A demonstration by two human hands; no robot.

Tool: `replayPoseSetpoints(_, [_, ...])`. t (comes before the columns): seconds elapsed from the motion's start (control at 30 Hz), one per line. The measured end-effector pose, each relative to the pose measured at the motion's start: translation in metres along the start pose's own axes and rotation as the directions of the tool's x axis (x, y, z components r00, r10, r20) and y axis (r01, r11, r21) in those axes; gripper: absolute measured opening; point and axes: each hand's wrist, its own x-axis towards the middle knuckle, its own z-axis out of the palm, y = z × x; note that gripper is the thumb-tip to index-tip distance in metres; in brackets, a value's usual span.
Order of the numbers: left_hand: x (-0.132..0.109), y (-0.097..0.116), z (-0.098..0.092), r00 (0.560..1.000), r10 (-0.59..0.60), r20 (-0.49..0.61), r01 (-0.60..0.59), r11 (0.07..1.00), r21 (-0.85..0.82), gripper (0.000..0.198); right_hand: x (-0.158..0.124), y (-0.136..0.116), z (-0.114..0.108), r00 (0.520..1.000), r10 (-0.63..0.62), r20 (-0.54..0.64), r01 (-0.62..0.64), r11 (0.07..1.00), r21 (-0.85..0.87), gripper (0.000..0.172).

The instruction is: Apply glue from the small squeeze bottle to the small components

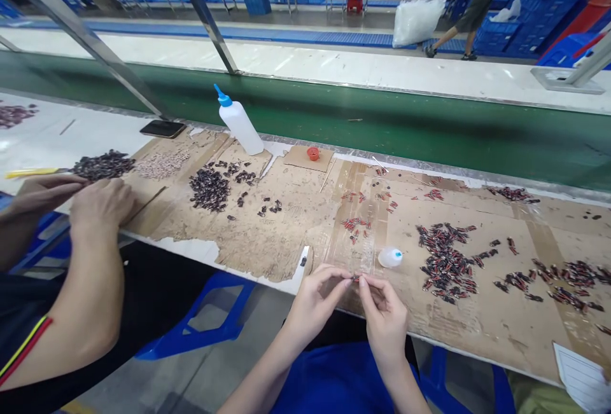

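- Although the fingertips cover much of it, the small dark part is judged light and stiff, with little weight to burden a pinch.
- Its surface may be slick, since similar pieces in the dark-and-red pile, at its 3 o'clock, show a shine; fragility cannot be told at this size.
- Best hold, in this assessment: thumb and forefinger at opposite ends, pressed lightly, the middle left free.
- Position: the part sits between the two hands, at the near edge of the cardboard, directly at the fingertips and not deep in either palm.
- Left hand, at the part's 8 o'clock: thumb and forefinger narrowed to a pinch on its left end.
- Right hand, at its 4 o'clock: thumb and forefinger likewise closed on the right end; other fingers curled.
- Nearby: a small bottle stands at 2 o'clock, just beyond the right hand; a cluster of red pieces lies at 12 o'clock; a white strip bearing a dark piece lies at 10 o'clock.
- A co-worker's hands work well apart, towards 9 o'clock.
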Motion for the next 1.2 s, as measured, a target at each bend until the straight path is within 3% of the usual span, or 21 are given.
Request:
replayPoseSetpoints(0.33, [-0.001,0.005,0.002,0.997,-0.080,-0.014,0.078,0.990,-0.115,0.022,0.004,-0.008,0.003,1.000,0.020,-0.004,-0.019,0.996,0.090,0.031])
replayPoseSetpoints(0.57, [-0.002,0.010,0.003,0.995,-0.103,0.002,0.102,0.985,-0.139,0.017,-0.001,-0.009,0.003,0.995,-0.084,-0.054,0.088,0.993,0.073,0.019])
replayPoseSetpoints(0.73, [-0.001,0.014,0.003,0.990,-0.139,-0.027,0.132,0.976,-0.173,0.015,0.003,-0.012,0.000,0.992,-0.124,-0.005,0.124,0.990,0.068,0.014])
replayPoseSetpoints(0.97, [-0.002,0.018,0.001,0.993,-0.119,-0.001,0.117,0.981,-0.153,0.015,0.015,-0.024,-0.015,0.975,-0.054,0.215,0.036,0.995,0.088,0.015])
replayPoseSetpoints(1.2, [-0.007,0.030,-0.002,1.000,0.016,-0.020,-0.016,1.000,-0.001,0.008,0.016,-0.033,-0.020,0.969,-0.135,0.209,0.128,0.991,0.045,0.007])
